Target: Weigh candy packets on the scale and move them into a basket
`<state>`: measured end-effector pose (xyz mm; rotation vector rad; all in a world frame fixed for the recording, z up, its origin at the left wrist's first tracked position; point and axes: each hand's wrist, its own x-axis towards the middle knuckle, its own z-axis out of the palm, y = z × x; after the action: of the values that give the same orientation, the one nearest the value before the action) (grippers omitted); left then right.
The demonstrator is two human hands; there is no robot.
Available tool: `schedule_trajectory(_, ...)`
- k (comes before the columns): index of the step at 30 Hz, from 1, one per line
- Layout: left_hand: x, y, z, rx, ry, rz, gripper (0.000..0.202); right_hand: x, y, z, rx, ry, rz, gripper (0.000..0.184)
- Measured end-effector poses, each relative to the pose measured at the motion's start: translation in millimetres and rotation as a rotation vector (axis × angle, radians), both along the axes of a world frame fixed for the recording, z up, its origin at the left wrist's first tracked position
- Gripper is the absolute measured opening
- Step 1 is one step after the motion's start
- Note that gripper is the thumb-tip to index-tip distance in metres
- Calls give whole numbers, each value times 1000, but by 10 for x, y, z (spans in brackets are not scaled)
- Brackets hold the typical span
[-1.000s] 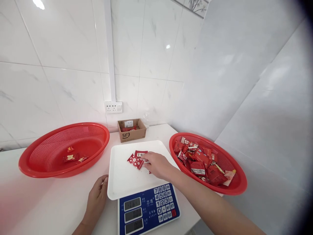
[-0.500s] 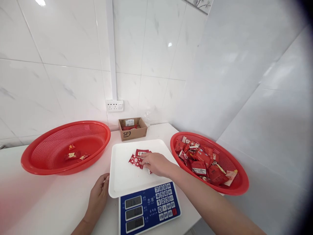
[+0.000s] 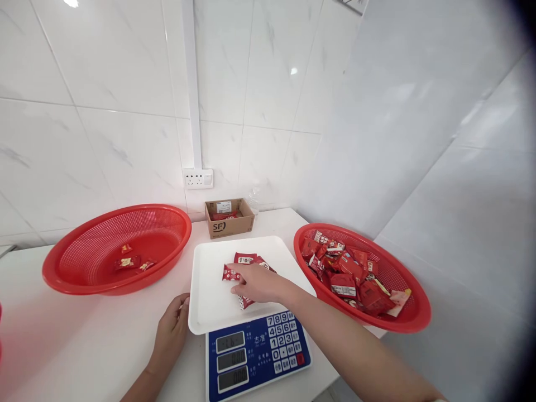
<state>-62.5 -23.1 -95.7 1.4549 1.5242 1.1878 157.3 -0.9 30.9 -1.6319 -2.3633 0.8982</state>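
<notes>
My right hand (image 3: 259, 282) reaches over the white weighing tray (image 3: 209, 310), with its index finger on a small red dotted snack packet (image 3: 230, 273) and its thumb apart below. More red packets lie around it: one packet (image 3: 244, 257) behind the fingers, another packet (image 3: 264, 262) by the knuckles and a third packet (image 3: 246, 302) partly under the palm. My left hand (image 3: 171, 329) rests on the table by the tray's left edge, fingers curled; whatever is inside them is hidden. Below the tray shows the blue keypad panel (image 3: 259, 357) of the digital scale.
A red perforated basket (image 3: 58, 283) with a few small packets stands on the left. On the right, another red basket (image 3: 419, 312) holds several red packets. A cardboard box (image 3: 234, 228) with red packets sits behind the tray, near a wall socket (image 3: 198, 178).
My right hand has shifted the packets on the tray; the dotted one has turned, and the others now lie more spread out. My left hand stays by the tray edge.
</notes>
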Motion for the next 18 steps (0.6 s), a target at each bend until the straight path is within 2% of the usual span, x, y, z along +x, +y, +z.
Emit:
schedule_trajectory(8, 5, -2, -12, -19, -10, -22, 45, 126, 34, -46, 15, 74, 47, 34)
schedule_trajectory(13, 5, 6, -27, -30, -12, -28, 46, 213, 53, -86, -9, 154, 70, 33)
schedule_trajectory(18, 4, 8, -45, -35, -15, -32, 47, 366, 39, -108, -8, 270, -72, 35)
